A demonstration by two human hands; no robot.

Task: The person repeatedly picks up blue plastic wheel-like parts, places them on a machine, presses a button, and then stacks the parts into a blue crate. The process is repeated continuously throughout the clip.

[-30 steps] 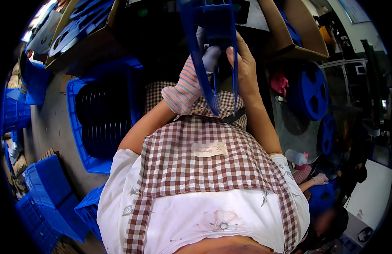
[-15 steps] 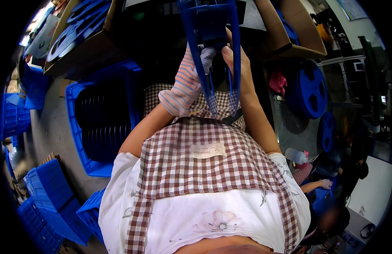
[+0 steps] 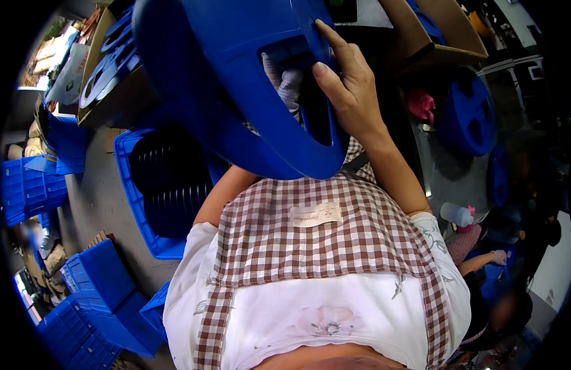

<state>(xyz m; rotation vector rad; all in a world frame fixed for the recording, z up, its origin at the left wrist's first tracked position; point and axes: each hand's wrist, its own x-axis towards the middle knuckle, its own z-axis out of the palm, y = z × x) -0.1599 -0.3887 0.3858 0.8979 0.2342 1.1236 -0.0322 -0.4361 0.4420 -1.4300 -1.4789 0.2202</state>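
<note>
A large blue plastic reel (image 3: pixel 227 55) with cut-out openings is tilted in front of my chest, its broad face turned toward me. My left hand (image 3: pixel 290 87), in a striped knit glove, shows through one opening, closed on the reel's inner part; most of its fingers are hidden behind the blue face. Bare, my right hand (image 3: pixel 354 92) holds the right side of the reel. Its index finger lies against the face and its thumb is at the opening's edge, while the other fingers are curled.
To the left, a blue crate (image 3: pixel 134 203) holds rows of black discs. Cardboard boxes with blue reel parts stand at the far left (image 3: pixel 134 92) and far right (image 3: pixel 415 52). Another blue reel (image 3: pixel 467 114), a pink cloth (image 3: pixel 420 105) and a bottle (image 3: pixel 456 214) are at right. A co-worker's gloved hand (image 3: pixel 499 257) shows beyond.
The reel has turned from edge-on to face-on and shifted left and nearer to me. My left hand is now mostly behind it, and my right hand has moved slightly right.
</note>
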